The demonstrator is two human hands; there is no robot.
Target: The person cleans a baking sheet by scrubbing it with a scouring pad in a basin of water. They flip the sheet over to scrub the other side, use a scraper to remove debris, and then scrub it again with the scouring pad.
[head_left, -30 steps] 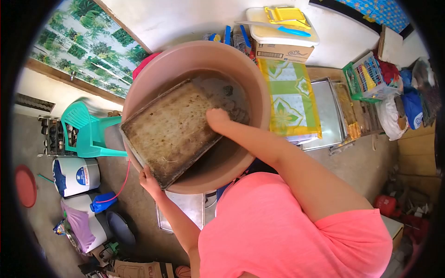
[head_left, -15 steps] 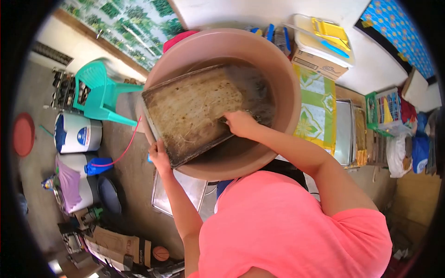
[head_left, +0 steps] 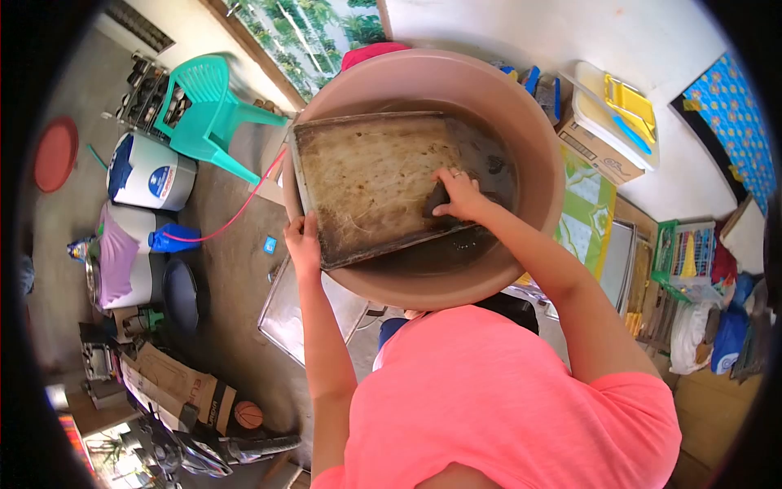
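A rectangular baking tray (head_left: 371, 175) with a stained, brownish surface leans in a large brown basin (head_left: 542, 163), its left side resting on the rim. Murky water (head_left: 481, 147) shows beyond the tray's right end. At the tray's near left edge, my left hand (head_left: 303, 243) is closed on the rim, with the thumb hidden in part. My right hand (head_left: 463, 197) bends over the tray's right part, thumb and fingers around a small dark pad (head_left: 437, 199) pressed on the surface. The pad's exact kind is hard to make out.
A green plastic chair (head_left: 204, 106) stands left of the basin. A pink hose (head_left: 236, 218) runs to a blue container (head_left: 169, 238). Another metal tray (head_left: 301, 314) lies on the floor below. To the right are a cardboard box (head_left: 599, 151) and a green patterned cloth (head_left: 582, 213).
My right hand has shifted over the tray, its fingers now more spread around the dark pad. The left hand stays on the tray's edge. The whole view has turned slightly.
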